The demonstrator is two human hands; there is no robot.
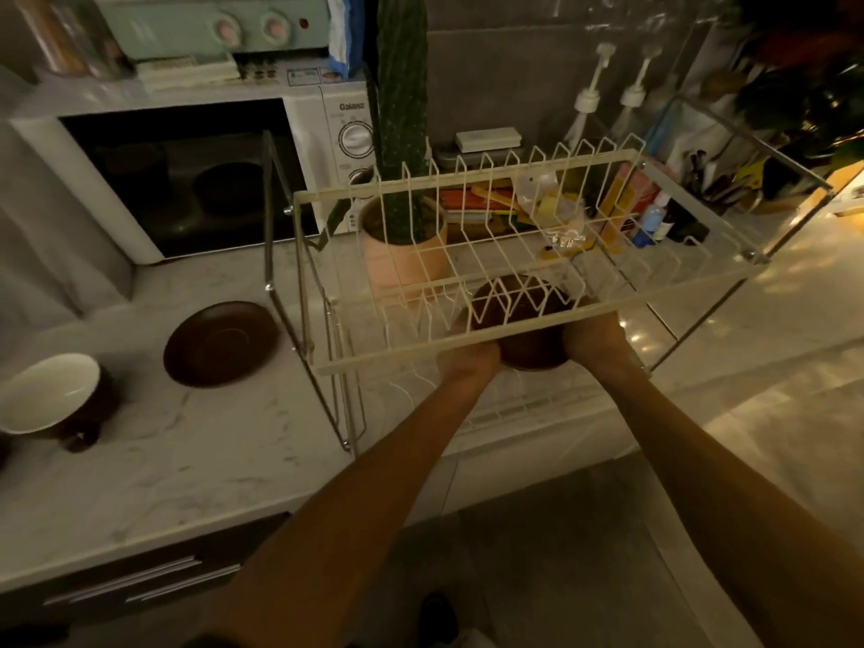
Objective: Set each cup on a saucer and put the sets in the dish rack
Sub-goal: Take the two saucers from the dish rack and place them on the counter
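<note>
A two-tier white wire dish rack [327, 367] stands on the marble counter. Under its upper tier, my left hand [467, 355] and my right hand [591, 341] hold a brown cup-and-saucer set [528, 355] from either side, over the lower tier. The upper wires partly hide the set and my fingers. Left of the rack, an empty brown saucer [219, 343] lies flat on the counter. Further left, at the frame's edge, a brown cup with a white inside [49, 395] rests tilted.
A white microwave [187, 175] sits behind the saucer. A cactus in a pink pot [402, 247] stands behind the rack, with bottles and packets [650, 217] beside it. The counter's front edge [234, 521] runs below, with drawers underneath.
</note>
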